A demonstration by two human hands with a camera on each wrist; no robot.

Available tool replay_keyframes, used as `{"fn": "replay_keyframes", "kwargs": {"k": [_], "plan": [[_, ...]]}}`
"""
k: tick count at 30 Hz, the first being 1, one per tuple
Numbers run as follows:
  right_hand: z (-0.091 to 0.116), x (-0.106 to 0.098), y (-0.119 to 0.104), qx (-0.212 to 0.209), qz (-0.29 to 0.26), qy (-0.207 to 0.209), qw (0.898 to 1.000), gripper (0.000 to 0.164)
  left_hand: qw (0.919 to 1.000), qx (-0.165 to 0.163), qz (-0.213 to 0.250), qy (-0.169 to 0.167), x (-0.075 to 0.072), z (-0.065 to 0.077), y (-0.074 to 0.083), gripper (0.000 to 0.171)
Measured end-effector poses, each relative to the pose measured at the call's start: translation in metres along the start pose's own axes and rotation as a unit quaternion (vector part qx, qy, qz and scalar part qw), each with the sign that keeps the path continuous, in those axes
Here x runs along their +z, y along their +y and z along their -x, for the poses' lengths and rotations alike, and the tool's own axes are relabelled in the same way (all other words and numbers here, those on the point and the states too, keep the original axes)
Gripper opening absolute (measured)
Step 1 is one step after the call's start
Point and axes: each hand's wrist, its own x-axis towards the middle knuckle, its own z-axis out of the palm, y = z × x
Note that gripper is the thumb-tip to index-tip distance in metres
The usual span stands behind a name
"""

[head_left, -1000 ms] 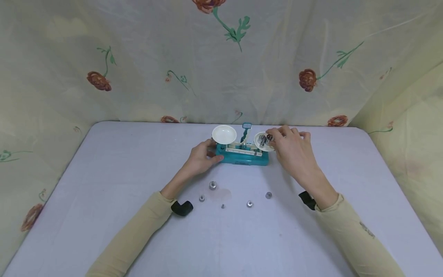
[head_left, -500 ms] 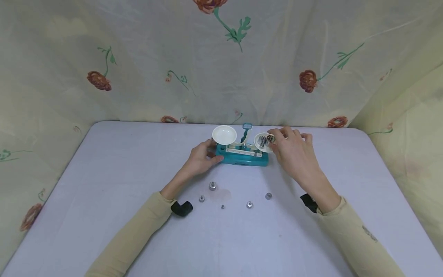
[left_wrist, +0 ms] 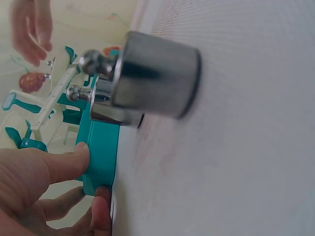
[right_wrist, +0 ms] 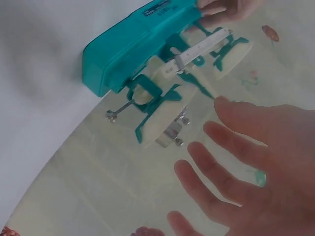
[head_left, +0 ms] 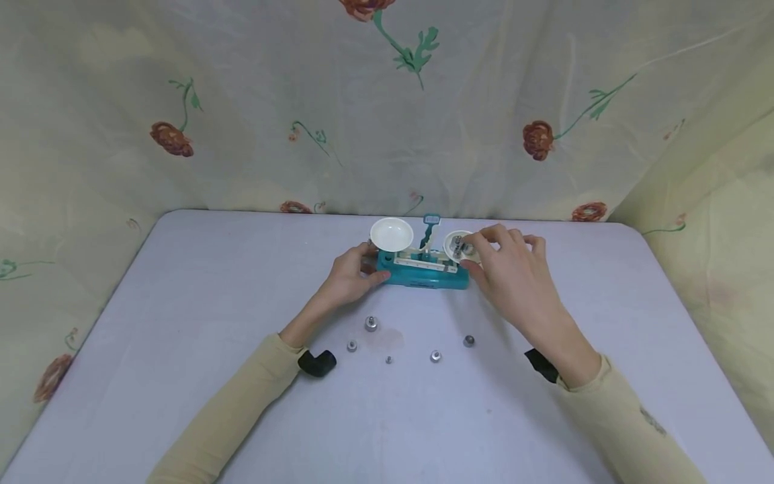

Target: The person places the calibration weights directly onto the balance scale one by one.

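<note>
Teal plastic balance gripped by L hand; R hand spread, empty; silver cylindrical wts prob. being placed; gentle withdrawal needed.

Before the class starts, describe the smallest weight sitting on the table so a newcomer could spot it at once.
On the pale table, find the teal balance scale. In front of it, in the head view, sit five loose metal weights. The tiny weight is third from the left, plainly smaller than the other four.
</note>
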Motion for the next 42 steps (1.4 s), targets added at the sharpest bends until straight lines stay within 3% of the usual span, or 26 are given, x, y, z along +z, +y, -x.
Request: {"fn": "replay_keyframes", "kwargs": {"k": [6, 14, 31, 42], "plan": [[0.005, -0.004, -0.009, -0.040, -0.013, -0.036, 0.998, 0.041, 1.0000, -0.002, 0.001, 0.002, 0.001, 0.000, 0.000, 0.055], [0.009, -0.003, -0.017, -0.058, -0.024, -0.071, 0.996, 0.045, 1.0000, -0.003, 0.001, 0.002, 0.000, 0.002, 0.001, 0.056], [0.021, 0.006, -0.028, -0.124, -0.031, -0.095, 0.987, 0.045, 1.0000, -0.002, 0.005, 0.004, 0.001, 0.001, 0.001, 0.056], [0.025, 0.012, -0.031, -0.134, -0.043, -0.133, 0.981, 0.055, 1.0000, -0.003, 0.006, 0.003, 0.000, 0.000, 0.001, 0.056]]}}
